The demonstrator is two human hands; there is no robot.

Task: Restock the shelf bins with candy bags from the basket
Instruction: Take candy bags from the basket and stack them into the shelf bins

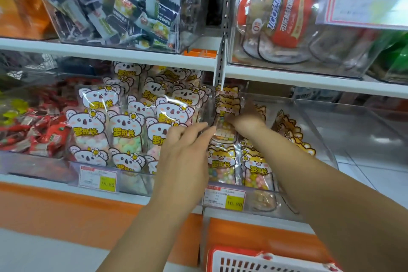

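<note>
Cat-print candy bags (227, 104) stand upright at the left end of the clear bin (313, 130), long axis vertical and tops tipped slightly far. The right hand (247, 118) is inside the bin against the stack's right side. Its fingers are buried among the bags and blurred, so I cannot tell its grip. The left hand (185, 143) is just left of the stack, fingers nearly straight, tips touching the stack's left edge and gripping nothing (judged steadying only). The stack lies between the hands, nearer the right one. The basket (231, 252) sits near, below the shelf.
</note>
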